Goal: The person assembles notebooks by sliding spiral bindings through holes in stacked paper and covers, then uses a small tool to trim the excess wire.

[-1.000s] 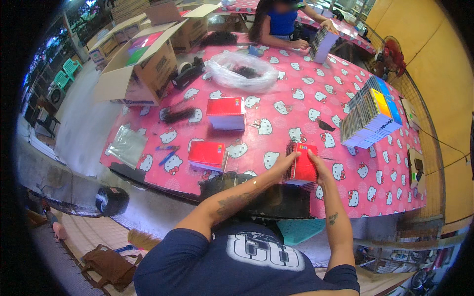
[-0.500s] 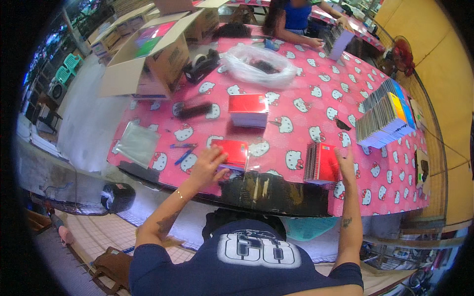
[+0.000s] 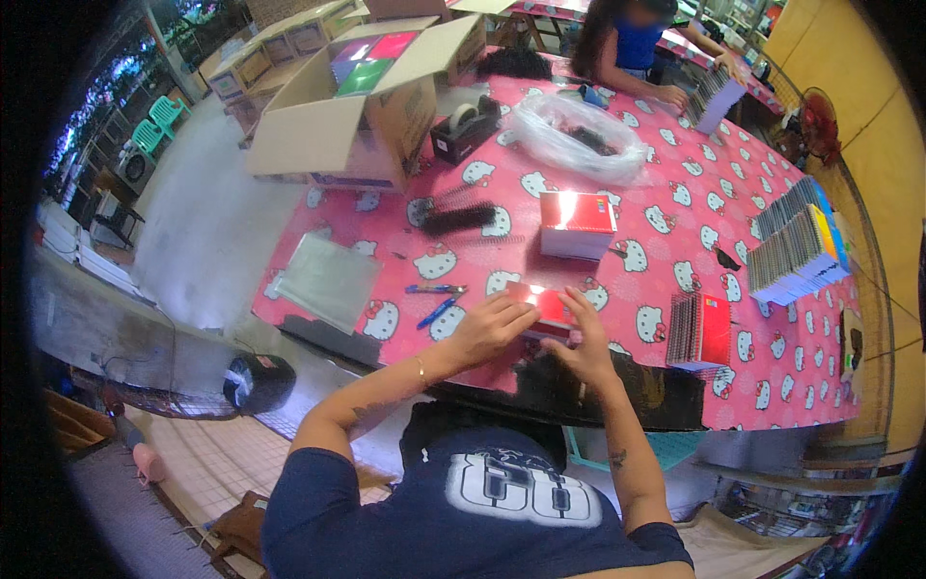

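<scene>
Left of the grip lie a clear plastic sleeve point(image 3: 330, 280) and two blue pens point(image 3: 436, 301). The left hand point(image 3: 492, 326) and right hand point(image 3: 584, 340) both rest on a glossy red notebook point(image 3: 546, 309) lying flat near the table's front edge, fingers spread over its cover; whether they clasp it I cannot tell. Beyond the grip, an open cardboard box point(image 3: 357, 106) holds coloured covers, and a clear plastic bag point(image 3: 579, 135) holds dark items. Right of the grip sits a red spiral-bound notebook stack point(image 3: 699, 331).

Mid-frame, a notebook point(image 3: 548, 311) lies on the counter point(image 3: 675, 222) between the left hand point(image 3: 492, 326) and right hand point(image 3: 585, 340). Above it sits a notebook stack point(image 3: 577, 224); right, a spiral-bound pile point(image 3: 698, 332); left, pens point(image 3: 436, 299); upper left, an open box point(image 3: 359, 106).
</scene>
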The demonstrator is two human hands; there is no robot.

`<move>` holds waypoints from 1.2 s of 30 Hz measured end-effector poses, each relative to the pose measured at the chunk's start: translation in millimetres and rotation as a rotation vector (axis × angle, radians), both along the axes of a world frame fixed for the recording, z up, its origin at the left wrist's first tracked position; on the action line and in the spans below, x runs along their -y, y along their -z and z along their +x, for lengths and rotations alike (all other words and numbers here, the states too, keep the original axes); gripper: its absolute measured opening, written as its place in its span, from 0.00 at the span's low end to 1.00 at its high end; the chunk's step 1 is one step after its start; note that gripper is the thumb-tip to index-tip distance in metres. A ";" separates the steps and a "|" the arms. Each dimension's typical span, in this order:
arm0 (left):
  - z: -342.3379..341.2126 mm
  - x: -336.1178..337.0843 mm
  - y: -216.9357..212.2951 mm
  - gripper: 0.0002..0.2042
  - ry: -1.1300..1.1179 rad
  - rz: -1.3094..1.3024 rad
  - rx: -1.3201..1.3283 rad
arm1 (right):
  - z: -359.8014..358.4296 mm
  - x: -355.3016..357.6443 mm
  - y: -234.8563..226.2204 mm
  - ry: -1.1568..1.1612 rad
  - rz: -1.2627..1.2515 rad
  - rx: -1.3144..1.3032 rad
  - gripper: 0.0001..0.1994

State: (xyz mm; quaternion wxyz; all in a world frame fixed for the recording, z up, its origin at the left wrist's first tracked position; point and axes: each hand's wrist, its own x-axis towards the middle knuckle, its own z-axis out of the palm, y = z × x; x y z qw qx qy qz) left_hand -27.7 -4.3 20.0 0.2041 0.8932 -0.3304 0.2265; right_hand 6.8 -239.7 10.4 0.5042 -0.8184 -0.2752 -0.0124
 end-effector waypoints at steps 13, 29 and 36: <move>144.7 -60.8 83.9 0.11 -0.436 0.319 -0.055 | 11.6 -30.1 22.4 0.184 0.435 -0.315 0.18; 9.1 -47.2 -18.1 0.10 -0.235 -0.476 -0.247 | 19.7 -21.3 30.4 0.084 0.476 -0.447 0.11; 17.0 -45.2 4.5 0.08 -0.262 -0.492 -0.251 | 22.2 -22.3 35.3 0.092 0.475 -0.424 0.11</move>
